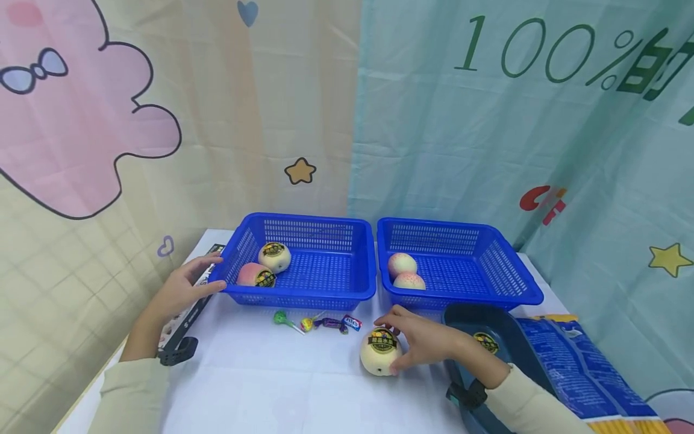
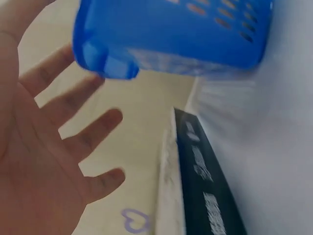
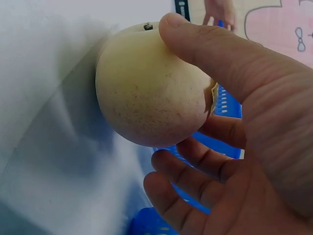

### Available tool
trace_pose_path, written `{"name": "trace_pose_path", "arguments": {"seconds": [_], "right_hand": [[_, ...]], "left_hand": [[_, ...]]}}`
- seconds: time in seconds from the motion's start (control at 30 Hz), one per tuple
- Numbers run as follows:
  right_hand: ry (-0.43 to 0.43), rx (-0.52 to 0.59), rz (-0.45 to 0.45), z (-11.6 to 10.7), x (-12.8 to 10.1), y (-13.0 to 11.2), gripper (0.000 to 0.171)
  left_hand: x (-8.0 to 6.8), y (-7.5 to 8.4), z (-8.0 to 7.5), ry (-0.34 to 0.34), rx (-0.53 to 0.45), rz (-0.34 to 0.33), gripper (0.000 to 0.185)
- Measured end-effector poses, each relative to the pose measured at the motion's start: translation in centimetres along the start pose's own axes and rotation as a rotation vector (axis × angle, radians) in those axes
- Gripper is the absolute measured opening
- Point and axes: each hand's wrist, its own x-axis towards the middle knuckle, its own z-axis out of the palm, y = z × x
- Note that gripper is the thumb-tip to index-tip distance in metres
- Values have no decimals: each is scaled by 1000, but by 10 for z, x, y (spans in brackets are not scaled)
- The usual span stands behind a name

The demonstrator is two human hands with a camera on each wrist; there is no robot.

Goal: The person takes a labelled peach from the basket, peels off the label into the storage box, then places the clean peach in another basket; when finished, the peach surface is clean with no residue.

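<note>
Right grip [image 1: 428, 339]: thumb and fingers holding pale fruit [image 1: 374, 357] | lower centre of frame; near-round, long axis unclear; label [image 1: 382, 340] upward, dark spot [image 1: 379, 370] toward frame bottom | left grip [image 1: 181, 290]: fingers extended at blue basket [image 1: 298, 296], centre-left

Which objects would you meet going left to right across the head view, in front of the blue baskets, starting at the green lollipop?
Green lollipop, yellow lollipop, purple-wrapped candy, small red-and-blue candy, pale round fruit, dark tray, blue-and-yellow packaging.
</note>
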Motion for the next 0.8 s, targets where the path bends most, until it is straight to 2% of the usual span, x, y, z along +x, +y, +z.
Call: {"name": "trace_pose_path", "arguments": {"seconds": [0.1,0.17,0.23,0.27,0.3,0.37,0.4,0.47,0.53,0.57,0.63,0.8], "right_hand": [[-1,17,16,-6,-4,-3,88],[15,29,16,-12,-9,-4,83],[47,39,-1,-19,-14,-4,71],[64,46,-10,-22,-17,-4,63],[77,53,-19,-24,-19,-5,56],[91,54,-54,-23,-23,-7,45],[88,58,-73,-21,-24,-9,40],[72,57,-121,-15,-26,-14,33],[51,52,-169,-7,-27,-17,31],[42,51,-181,-5,-27,-19,30],[36,51,-175,-3,-28,-22,29],[64,64,-106,-8,-32,-22,31]], "left_hand": [[3,30,7,66,68,60,53],[5,53,21,111,60,167,49],[2,83,46,88,-6,300,46],[0,95,63,37,-37,360,47],[-4,107,81,-48,-66,393,50],[-13,127,120,-277,-92,421,62],[-19,135,137,-399,-67,410,69],[-26,138,168,-600,-6,412,82],[-32,139,187,-735,33,423,89],[-33,138,192,-770,45,434,91],[-31,136,198,-797,61,444,94],[-19,134,205,-792,89,419,98]]}}
